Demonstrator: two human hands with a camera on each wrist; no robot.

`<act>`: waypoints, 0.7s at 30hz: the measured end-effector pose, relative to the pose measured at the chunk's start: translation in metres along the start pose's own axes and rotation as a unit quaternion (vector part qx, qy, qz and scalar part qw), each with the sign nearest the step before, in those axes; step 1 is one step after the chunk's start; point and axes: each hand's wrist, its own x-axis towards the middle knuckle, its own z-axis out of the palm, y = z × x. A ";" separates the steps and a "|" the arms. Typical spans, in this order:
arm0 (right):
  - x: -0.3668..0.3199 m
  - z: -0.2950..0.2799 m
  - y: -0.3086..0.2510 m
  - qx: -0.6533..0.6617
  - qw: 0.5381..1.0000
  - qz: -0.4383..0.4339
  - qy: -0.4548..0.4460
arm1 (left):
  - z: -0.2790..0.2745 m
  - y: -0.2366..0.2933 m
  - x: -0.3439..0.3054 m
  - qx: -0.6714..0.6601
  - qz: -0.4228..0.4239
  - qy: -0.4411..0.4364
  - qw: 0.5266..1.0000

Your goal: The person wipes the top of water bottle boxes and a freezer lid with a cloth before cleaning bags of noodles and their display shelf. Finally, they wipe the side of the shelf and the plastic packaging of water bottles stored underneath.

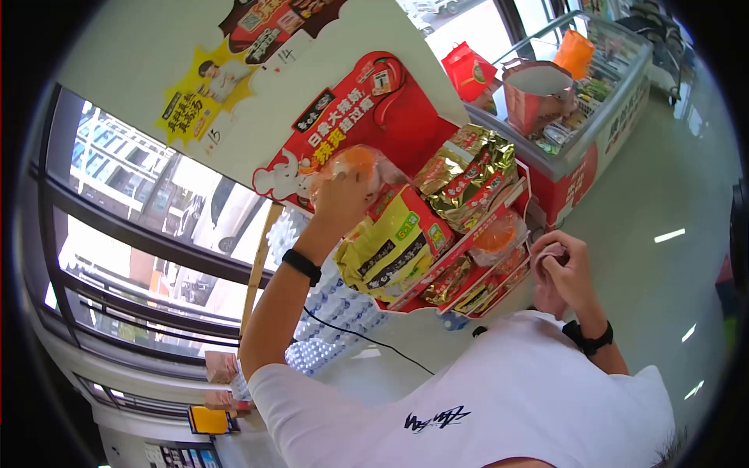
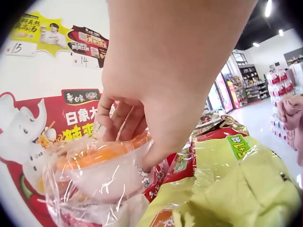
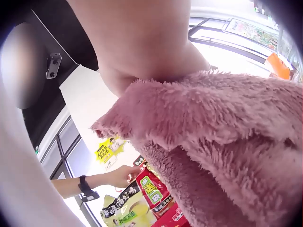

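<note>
My left hand (image 1: 343, 201) grips a white bowl (image 2: 106, 179) wrapped in clear plastic, with orange showing at its top. In the left wrist view the fingers reach over the rim and the thumb lies along the outer side. Beside the bowl, on the top tier of a red display rack (image 1: 437, 269), lies a yellow-green instant noodle multipack (image 1: 394, 249). Gold noodle packs (image 1: 468, 175) sit farther right on that tier. My right hand (image 1: 573, 273) holds a bunched pink fluffy cloth (image 3: 227, 123) to the right of the rack.
A second plastic-wrapped bowl (image 1: 495, 238) sits on a lower tier among more packs. Behind the rack stands a white board (image 1: 195, 39) with posters. At the right is a glass-topped freezer (image 1: 585, 164) carrying bags. A black cable (image 1: 367, 337) runs across the floor near bottled water (image 1: 328, 312).
</note>
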 end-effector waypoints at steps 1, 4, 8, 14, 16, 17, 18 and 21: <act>0.000 0.004 -0.003 0.000 1.000 0.002 0.006 | -0.002 -0.003 0.000 -0.010 0.003 0.008 1.000; -0.004 0.012 -0.005 0.047 0.997 -0.057 0.014 | -0.005 -0.009 0.001 -0.049 -0.038 -0.017 0.998; -0.004 0.011 0.014 0.011 0.995 -0.089 0.039 | -0.002 -0.010 0.001 -0.089 -0.047 -0.023 0.995; -0.007 -0.002 0.017 -0.046 0.994 -0.087 0.055 | 0.004 -0.004 0.002 -0.121 -0.044 0.026 0.991; -0.010 -0.004 0.016 -0.018 0.998 -0.041 0.051 | 0.006 -0.004 0.003 -0.106 -0.045 0.026 0.993; -0.011 -0.004 0.018 -0.018 0.998 -0.038 0.052 | 0.007 -0.004 0.004 -0.107 -0.044 0.024 0.993; -0.010 -0.004 0.022 -0.037 0.997 -0.046 0.055 | 0.008 -0.005 0.005 -0.104 -0.044 0.020 0.993; -0.012 -0.001 0.019 -0.055 0.996 -0.047 0.052 | 0.004 -0.001 0.007 -0.101 -0.050 0.009 0.994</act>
